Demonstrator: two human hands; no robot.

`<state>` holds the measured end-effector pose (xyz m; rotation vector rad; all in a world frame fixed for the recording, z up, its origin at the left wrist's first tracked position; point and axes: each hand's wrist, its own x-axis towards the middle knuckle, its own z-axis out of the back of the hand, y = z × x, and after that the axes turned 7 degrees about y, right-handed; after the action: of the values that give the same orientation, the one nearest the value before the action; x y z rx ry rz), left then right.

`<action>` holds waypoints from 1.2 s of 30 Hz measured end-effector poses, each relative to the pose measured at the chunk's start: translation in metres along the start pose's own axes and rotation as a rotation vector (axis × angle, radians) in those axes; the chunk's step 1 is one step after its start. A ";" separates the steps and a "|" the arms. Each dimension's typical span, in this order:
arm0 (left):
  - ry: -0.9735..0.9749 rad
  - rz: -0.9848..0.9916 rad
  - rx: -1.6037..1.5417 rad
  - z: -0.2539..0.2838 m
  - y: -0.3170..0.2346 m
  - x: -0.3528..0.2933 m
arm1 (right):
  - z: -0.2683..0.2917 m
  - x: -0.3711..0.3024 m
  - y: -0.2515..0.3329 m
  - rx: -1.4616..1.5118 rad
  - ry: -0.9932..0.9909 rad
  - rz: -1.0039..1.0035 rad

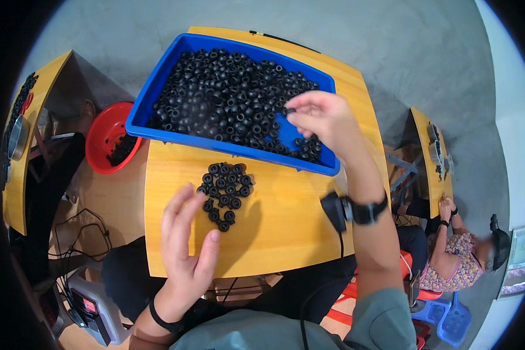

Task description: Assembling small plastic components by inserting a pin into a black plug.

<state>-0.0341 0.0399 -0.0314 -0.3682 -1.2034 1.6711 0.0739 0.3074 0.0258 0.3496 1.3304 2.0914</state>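
A blue plastic bin (135, 123) stands across the far part of the yellow table, filled with many small black hollow round parts (216, 93). My right hand (326, 119) is above the bin's right side, its thumb and forefinger closed on one small black part (289, 111). Below that hand, a patch of the bin's blue floor shows. On the table in front of the bin lies a loose group of black ring-shaped parts (224, 192). My left hand (184, 251) is beside this group at its left, fingers spread, with nothing in it.
The yellow table (286, 233) ends close to my lap. On the floor at the left is a red basin (104, 157) holding black pieces. Side tables stand left and right; a person (455, 256) sits at the right one. A strapped device (361, 211) with a cable is on my right wrist.
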 end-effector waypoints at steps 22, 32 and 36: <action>0.279 0.104 -0.691 -0.027 -0.004 -0.004 | -0.064 -0.128 -0.014 0.809 0.318 -0.060; 0.268 0.233 -0.756 -0.033 -0.003 -0.010 | 0.088 -0.098 -0.111 -0.599 -0.232 -0.303; 0.240 0.259 -0.769 -0.035 -0.006 -0.009 | 0.079 -0.089 -0.122 -0.654 -0.154 -0.367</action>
<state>-0.0016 0.0510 -0.0453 -1.2019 -1.6270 1.2562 0.2280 0.3435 -0.0364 -0.0194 0.5174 1.9977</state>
